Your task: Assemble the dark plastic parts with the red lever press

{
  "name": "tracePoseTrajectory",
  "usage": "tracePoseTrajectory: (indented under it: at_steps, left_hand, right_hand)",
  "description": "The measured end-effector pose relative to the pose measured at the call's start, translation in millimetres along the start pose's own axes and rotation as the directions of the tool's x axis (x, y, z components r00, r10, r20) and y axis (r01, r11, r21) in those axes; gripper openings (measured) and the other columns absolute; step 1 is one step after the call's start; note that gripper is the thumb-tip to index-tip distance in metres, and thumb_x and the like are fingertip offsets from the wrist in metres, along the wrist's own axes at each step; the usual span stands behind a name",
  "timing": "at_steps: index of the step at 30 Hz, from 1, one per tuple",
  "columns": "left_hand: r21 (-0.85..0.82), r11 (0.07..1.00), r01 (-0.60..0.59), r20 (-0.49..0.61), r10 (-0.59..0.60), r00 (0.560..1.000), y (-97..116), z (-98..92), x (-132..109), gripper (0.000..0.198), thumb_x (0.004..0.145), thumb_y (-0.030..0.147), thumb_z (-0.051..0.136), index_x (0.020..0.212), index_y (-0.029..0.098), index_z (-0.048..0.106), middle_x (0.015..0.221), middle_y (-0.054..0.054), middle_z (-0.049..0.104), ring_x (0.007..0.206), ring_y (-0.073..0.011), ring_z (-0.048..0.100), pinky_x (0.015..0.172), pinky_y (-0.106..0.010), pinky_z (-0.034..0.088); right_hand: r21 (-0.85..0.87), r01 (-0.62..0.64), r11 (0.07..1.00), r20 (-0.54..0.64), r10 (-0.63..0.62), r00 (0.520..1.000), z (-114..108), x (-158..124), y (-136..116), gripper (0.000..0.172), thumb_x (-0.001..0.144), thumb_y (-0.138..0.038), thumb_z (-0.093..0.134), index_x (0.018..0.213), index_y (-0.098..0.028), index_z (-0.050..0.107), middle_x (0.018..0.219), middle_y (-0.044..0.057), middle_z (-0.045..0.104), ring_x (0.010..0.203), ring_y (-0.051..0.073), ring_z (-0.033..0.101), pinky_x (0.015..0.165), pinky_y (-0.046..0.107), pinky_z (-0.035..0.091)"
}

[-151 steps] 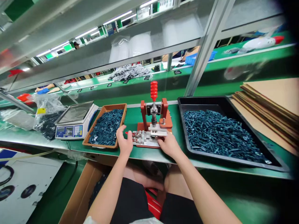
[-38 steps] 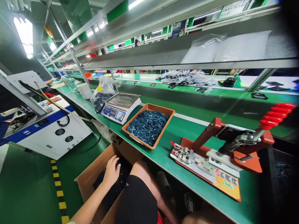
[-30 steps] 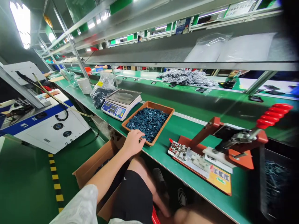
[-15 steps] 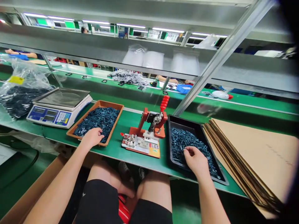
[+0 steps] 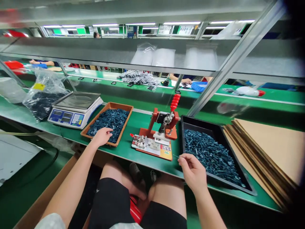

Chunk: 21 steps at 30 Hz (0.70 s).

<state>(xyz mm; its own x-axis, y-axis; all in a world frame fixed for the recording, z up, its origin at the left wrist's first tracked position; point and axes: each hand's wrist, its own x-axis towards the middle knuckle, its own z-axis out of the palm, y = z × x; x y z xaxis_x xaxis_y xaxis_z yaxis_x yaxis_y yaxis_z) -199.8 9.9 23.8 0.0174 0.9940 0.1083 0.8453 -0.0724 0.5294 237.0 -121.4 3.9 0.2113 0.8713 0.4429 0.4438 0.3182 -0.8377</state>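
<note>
My left hand (image 5: 102,136) rests curled on the near edge of the brown tray (image 5: 97,142), its fingers on the dark blue parts (image 5: 110,119) inside. My right hand (image 5: 193,171) hovers at the near left corner of the black tray (image 5: 219,135), pinching a thin pin (image 5: 175,156) between thumb and forefinger. That tray is full of small dark pins (image 5: 209,156). Between the two trays stands a red toggle press (image 5: 163,127) with a red ribbed handle (image 5: 175,101) tilted up and a metal fixture (image 5: 145,143) at its front.
A digital scale (image 5: 73,108) and a clear bag of dark parts (image 5: 44,100) sit to the left on the green bench (image 5: 133,152). Flat cardboard sheets (image 5: 269,149) are stacked at the right. A cardboard box (image 5: 45,197) stands by my left leg. Other workers' hands show beyond the shelf.
My right hand has lifted out of the black tray toward me, now pinching a pin. My left hand stays on the brown tray. The view has shifted slightly left.
</note>
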Motion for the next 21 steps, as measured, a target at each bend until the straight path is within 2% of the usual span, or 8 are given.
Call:
tracePoseTrajectory:
  at_steps: [2,4,7,9,13,16,19,21]
  left_hand:
    - [-0.071,0.997,-0.015,-0.105,0.007,0.994,-1.7,-4.1,-2.4,0.028,0.082,0.027,0.056,0.099,0.019,0.077,0.083,-0.006,0.067,0.074,-0.0228,0.062,0.079,-0.035,0.052]
    - [-0.163,0.986,-0.030,-0.212,-0.006,0.977,-0.2,-6.0,-8.3,0.031,0.083,0.031,0.055,0.101,0.018,0.076,0.084,-0.006,0.067,0.070,-0.0210,0.059,0.075,-0.035,0.052]
    - [-0.359,0.931,-0.064,-0.290,-0.046,0.956,14.8,-1.4,-23.8,0.032,0.080,0.039,0.062,0.099,0.017,0.073,0.085,-0.006,0.068,0.070,-0.0200,0.061,0.072,-0.034,0.054]
    - [-0.494,0.865,-0.085,-0.240,-0.041,0.970,35.3,8.2,-36.2,0.030,0.078,0.041,0.068,0.094,0.017,0.072,0.086,-0.007,0.070,0.076,-0.0210,0.065,0.074,-0.033,0.056]
    - [-0.643,0.765,-0.043,0.012,0.066,0.998,91.0,41.4,-51.3,0.026,0.079,0.033,0.074,0.099,0.017,0.074,0.091,-0.008,0.075,0.085,-0.0226,0.071,0.080,-0.033,0.059]
    - [-0.570,0.819,-0.060,0.107,0.146,0.983,128.3,68.1,-46.2,0.022,0.083,0.023,0.072,0.104,0.019,0.077,0.091,-0.006,0.076,0.084,-0.0213,0.071,0.084,-0.033,0.058]
    - [-0.345,0.914,-0.213,0.118,0.268,0.956,153.1,88.1,-32.2,0.013,0.087,0.020,0.070,0.097,0.022,0.079,0.090,-0.003,0.076,0.085,-0.0210,0.069,0.087,-0.034,0.055]
    - [-0.207,0.920,-0.332,0.106,0.358,0.928,163.4,98.6,-23.1,0.011,0.089,0.020,0.069,0.093,0.023,0.079,0.093,-0.003,0.075,0.093,-0.0227,0.066,0.092,-0.037,0.051]
  right_hand:
    - [-0.006,0.040,0.999,0.052,-0.039,0.998,21.6,-6.5,0.1,0.025,0.093,-0.040,0.061,0.078,-0.021,0.062,0.068,-0.001,0.060,0.057,0.015,0.054,0.054,0.025,0.043]
    - [-0.024,0.048,0.999,0.043,-0.047,0.998,39.3,-9.1,7.1,0.031,0.094,-0.039,0.057,0.069,-0.021,0.058,0.061,-0.002,0.053,0.053,0.014,0.048,0.050,0.025,0.038]
    - [-0.003,-0.013,1.000,0.007,0.013,1.000,55.3,-9.0,23.0,0.030,0.093,-0.041,0.056,0.072,-0.021,0.062,0.061,-0.002,0.056,0.054,0.015,0.050,0.052,0.026,0.040]
    - [0.054,-0.080,0.995,0.019,0.079,0.997,58.6,-9.2,31.8,0.027,0.092,-0.044,0.058,0.081,-0.020,0.068,0.068,0.001,0.063,0.058,0.017,0.057,0.056,0.027,0.045]
    - [0.146,-0.162,0.976,0.072,0.153,0.986,56.6,-12.3,38.4,0.028,0.088,-0.048,0.065,0.085,-0.021,0.073,0.078,0.005,0.071,0.062,0.020,0.064,0.060,0.031,0.053]
    - [0.181,-0.182,0.967,0.096,0.167,0.981,55.3,-14.1,36.3,0.028,0.087,-0.048,0.066,0.091,-0.021,0.073,0.079,0.006,0.072,0.064,0.022,0.066,0.062,0.034,0.057]
    - [0.221,-0.211,0.952,0.112,0.190,0.975,56.8,-13.4,33.1,0.027,0.087,-0.047,0.064,0.094,-0.021,0.071,0.075,0.005,0.070,0.063,0.022,0.067,0.062,0.035,0.059]
    - [0.242,-0.221,0.945,0.104,0.201,0.974,58.4,-12.1,31.9,0.029,0.087,-0.047,0.064,0.098,-0.021,0.069,0.076,0.005,0.071,0.064,0.023,0.068,0.064,0.036,0.061]
